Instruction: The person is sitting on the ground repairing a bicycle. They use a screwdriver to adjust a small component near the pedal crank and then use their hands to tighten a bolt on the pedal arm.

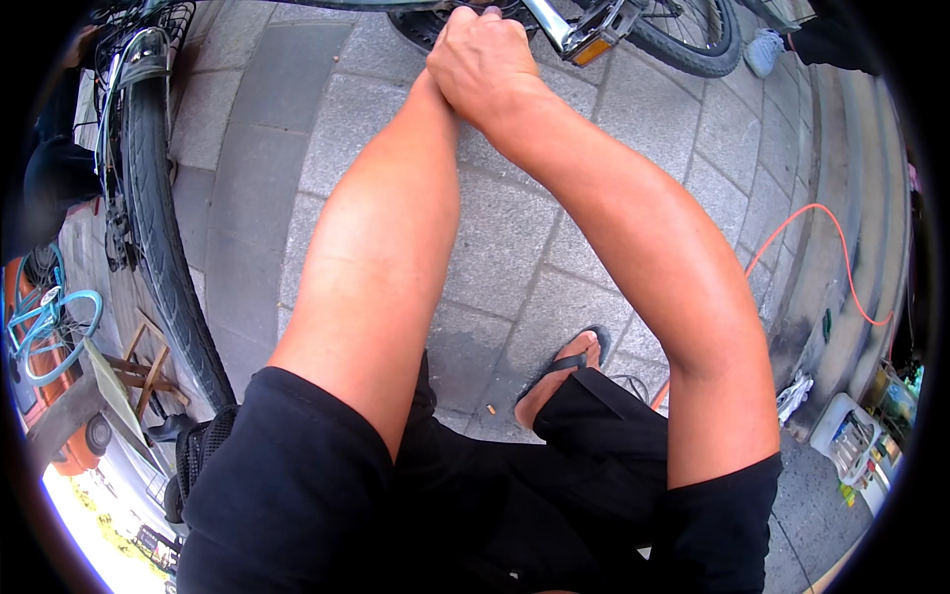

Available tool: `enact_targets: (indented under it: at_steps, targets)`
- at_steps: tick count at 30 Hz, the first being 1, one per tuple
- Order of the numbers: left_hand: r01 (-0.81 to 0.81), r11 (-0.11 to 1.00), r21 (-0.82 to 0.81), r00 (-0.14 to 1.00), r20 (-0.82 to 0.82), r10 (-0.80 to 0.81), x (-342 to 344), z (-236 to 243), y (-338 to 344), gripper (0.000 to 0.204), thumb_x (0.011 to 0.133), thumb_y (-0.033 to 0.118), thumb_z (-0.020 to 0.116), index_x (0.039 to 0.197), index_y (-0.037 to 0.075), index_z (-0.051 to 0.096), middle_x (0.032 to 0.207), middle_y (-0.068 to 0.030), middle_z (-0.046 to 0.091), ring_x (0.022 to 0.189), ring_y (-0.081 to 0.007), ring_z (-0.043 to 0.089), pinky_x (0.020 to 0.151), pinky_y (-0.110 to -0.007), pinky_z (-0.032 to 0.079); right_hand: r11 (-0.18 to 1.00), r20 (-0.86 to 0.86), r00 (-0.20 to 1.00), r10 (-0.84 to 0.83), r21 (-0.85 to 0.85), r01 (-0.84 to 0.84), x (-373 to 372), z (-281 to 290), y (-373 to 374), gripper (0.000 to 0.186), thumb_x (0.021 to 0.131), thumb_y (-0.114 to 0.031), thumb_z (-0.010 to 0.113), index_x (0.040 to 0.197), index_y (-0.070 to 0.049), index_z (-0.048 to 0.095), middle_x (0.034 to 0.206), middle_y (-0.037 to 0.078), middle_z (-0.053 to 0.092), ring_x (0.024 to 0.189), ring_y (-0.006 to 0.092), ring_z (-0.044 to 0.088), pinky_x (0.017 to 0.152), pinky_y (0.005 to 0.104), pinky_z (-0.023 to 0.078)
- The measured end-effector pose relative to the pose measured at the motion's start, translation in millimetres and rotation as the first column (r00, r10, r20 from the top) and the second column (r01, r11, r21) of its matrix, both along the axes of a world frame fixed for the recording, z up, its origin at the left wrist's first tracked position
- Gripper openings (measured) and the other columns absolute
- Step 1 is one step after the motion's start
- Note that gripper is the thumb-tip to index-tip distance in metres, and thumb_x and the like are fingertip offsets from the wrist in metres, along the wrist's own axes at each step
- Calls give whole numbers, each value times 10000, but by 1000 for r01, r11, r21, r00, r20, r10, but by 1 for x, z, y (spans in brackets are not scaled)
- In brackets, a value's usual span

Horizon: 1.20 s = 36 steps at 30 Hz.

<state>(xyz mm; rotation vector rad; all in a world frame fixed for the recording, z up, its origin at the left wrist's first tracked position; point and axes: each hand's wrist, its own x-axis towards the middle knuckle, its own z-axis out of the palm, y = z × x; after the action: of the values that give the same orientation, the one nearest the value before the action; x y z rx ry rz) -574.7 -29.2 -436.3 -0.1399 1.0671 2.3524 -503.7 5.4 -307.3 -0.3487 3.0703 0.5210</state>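
Observation:
Both my arms reach forward, and my hands come together at the far edge of the view, close beside a bicycle. My right hand (485, 64) is closed, its back toward me; whatever its fingers grip is hidden. It lies over my left hand, whose fingers are out of sight behind it. Just right of the hands are a silver crank arm (545, 24) and a pedal (600, 34) with an orange reflector. A dark round bicycle part (414, 32) shows to their left. Farther right is a wheel with a black tyre (708, 61).
Another bicycle's tyre (151, 218) stands along the left. A person's shoe (762, 51) is at the far right. An orange hose (849, 243) loops over the steps (839, 148). A white plastic basket (849, 436) sits lower right. My sandalled foot (564, 371) rests on grey paving (485, 238).

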Motion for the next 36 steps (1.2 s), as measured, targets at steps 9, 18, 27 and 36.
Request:
enact_targets:
  at_steps: [9,18,27,36]
  targets:
    - [-2,1000,-12,1000,2,2,-8,-3,3,247,1050,314,599,1270,202,579,1025,-23,620,957,-202,586,810,-368,479,1000,-169,986,7,21,-3,15,-5,11,261,891,-210,686,1095,-64,757,1054,39,635,953,175,654,686,331,580]
    - [11,1000,-18,1000,2,-11,-14,-2,3,274,1059,319,581,1303,196,583,1079,-31,641,1011,-209,600,856,-375,495,996,-229,970,86,4,-87,12,-10,22,247,881,-191,677,1078,-58,745,1044,47,628,979,191,654,707,321,585]
    - [14,1000,-23,1000,7,-14,-11,-5,4,302,1067,324,563,1337,191,586,1132,-39,661,1066,-217,614,902,-381,510,997,-182,983,15,-76,-30,12,0,19,310,860,-164,696,1136,-25,717,1078,74,633,1010,211,667,768,330,594]
    - [22,998,-50,1000,11,-21,-10,-9,0,332,1075,330,545,1370,185,589,1185,-48,681,1120,-224,628,948,-388,525,996,-205,976,69,-48,-81,16,-3,27,325,840,-143,696,1135,-6,709,1087,92,633,975,219,658,733,335,573]
